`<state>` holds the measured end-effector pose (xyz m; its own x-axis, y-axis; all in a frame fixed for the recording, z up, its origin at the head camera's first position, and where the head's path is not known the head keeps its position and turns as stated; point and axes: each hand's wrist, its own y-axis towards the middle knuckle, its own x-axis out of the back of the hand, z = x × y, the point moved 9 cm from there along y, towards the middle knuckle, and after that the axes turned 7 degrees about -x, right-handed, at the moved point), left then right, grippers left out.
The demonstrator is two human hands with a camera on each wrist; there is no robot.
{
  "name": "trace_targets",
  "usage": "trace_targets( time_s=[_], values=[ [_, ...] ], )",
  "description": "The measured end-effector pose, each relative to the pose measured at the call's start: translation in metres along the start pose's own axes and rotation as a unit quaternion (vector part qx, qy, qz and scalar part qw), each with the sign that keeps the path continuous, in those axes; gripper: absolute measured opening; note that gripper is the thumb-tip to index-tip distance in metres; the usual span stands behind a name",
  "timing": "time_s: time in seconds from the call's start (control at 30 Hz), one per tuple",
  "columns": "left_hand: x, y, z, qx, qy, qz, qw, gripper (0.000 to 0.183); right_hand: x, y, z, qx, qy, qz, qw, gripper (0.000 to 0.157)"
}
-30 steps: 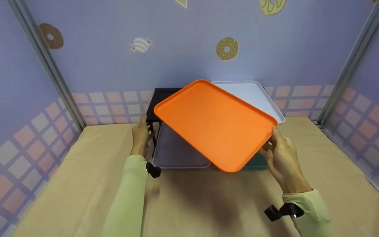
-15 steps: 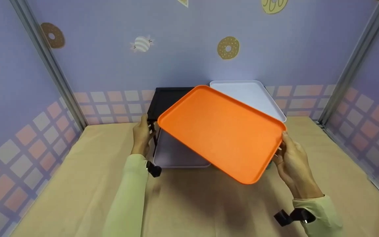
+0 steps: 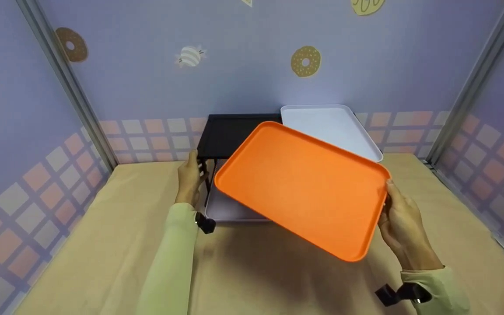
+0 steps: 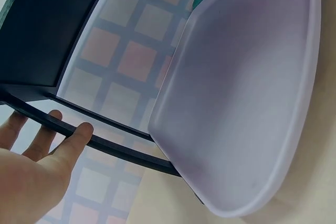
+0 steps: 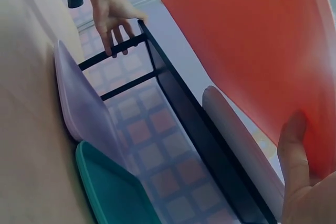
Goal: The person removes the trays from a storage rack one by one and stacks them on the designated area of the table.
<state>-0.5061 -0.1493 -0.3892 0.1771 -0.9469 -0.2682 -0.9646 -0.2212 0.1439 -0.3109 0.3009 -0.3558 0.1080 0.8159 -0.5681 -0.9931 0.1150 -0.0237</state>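
My right hand (image 3: 407, 229) grips the right edge of an orange tray (image 3: 304, 188), thumb on its upper face. The tray is held up and tilted, in front of a black two-tier rack (image 3: 228, 135). My left hand (image 3: 187, 179) holds the rack's left front corner; in the left wrist view its fingers (image 4: 79, 137) lie at the black leg. A white tray (image 3: 330, 131) rests on the rack's top at the right. Below, a pale purple tray (image 4: 236, 98) lies on the left, and a green tray (image 5: 113, 187) beside it is hidden in the head view.
A tan cloth (image 3: 252, 271) covers the table. The patterned back wall (image 3: 243, 65) stands right behind the rack. Side walls with metal corner posts (image 3: 66, 92) close in the left and right.
The orange tray and my right hand have moved right and down, toward me, uncovering more of the black rack top. My left hand has stayed at the rack's corner.
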Motion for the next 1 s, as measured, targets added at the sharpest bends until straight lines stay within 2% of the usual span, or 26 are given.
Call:
trace_targets(
  time_s=[0.27,0.57,0.73,1.0],
  values=[
    [0.000,-0.001,0.001,0.003,0.009,-0.001,1.0000,0.052,0.005,-0.005,-0.001,0.015,0.005,0.035,0.999,0.031],
    [-0.001,-0.001,0.000,-0.002,0.013,0.009,0.9999,0.055,0.015,-0.006,-0.009,-0.012,-0.042,0.009,0.999,0.031],
    [-0.001,-0.001,0.001,0.001,0.018,0.011,0.9998,0.056,0.018,-0.007,-0.015,-0.031,-0.063,0.010,0.997,0.032],
    [0.001,0.000,0.001,0.008,0.019,0.010,0.9997,0.061,0.021,-0.008,-0.024,-0.068,-0.127,-0.009,0.990,0.038]
  ],
)
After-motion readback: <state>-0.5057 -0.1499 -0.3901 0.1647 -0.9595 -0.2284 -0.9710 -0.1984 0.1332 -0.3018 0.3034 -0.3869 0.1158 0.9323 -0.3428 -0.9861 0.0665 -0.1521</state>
